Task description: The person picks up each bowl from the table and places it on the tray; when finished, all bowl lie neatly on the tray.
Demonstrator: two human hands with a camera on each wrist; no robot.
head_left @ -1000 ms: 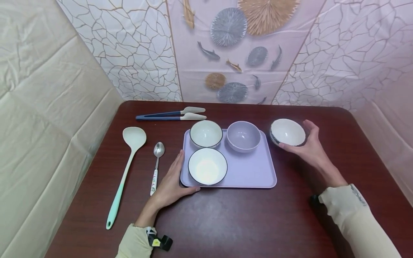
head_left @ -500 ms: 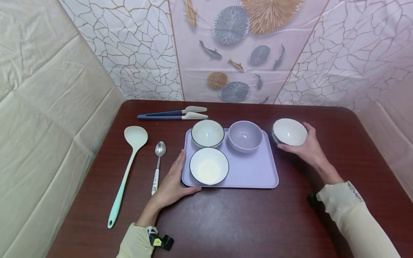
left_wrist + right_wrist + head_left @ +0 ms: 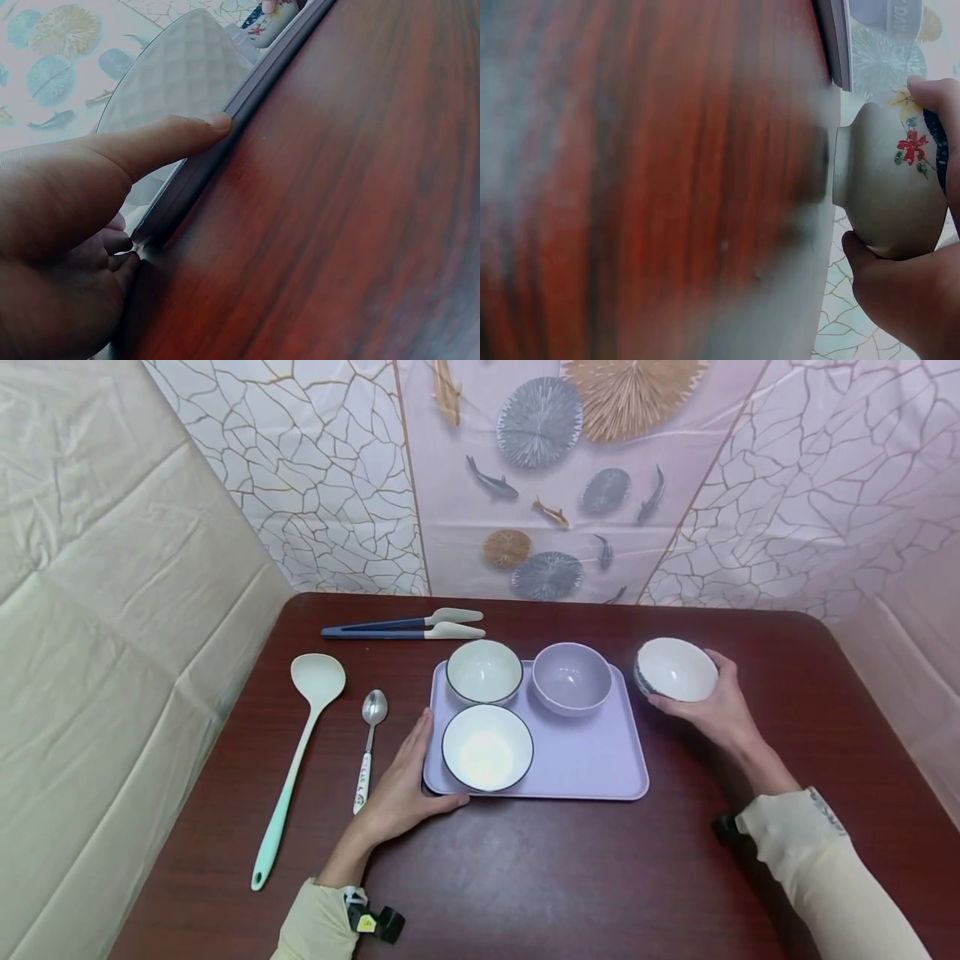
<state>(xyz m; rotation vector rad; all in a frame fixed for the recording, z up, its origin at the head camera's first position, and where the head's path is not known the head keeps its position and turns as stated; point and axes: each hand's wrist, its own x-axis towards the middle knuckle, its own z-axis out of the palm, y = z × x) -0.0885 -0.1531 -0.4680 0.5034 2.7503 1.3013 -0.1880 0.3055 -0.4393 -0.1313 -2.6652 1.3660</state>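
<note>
In the head view, my right hand grips a white bowl by its sides, right of the lilac tray. Red and yellow flowers and a dark blue patch decorate that bowl's outside in the right wrist view; I cannot tell whether its foot touches the table. My left hand touches the tray's front left corner, straight thumb along the front rim, fingers along the left side. On the tray stand two dark-rimmed white bowls, one behind and one in front, and a lilac bowl at back right.
Left of the tray lie a steel spoon with a patterned handle and a long ladle with a pale head and mint handle. Blue-and-white tongs lie behind. Patterned cloth hangs beyond the dark wooden table.
The whole head view has shifted slightly. My right hand and the flowered bowl sit a touch farther right of the tray; my left hand stays at the tray's corner.
</note>
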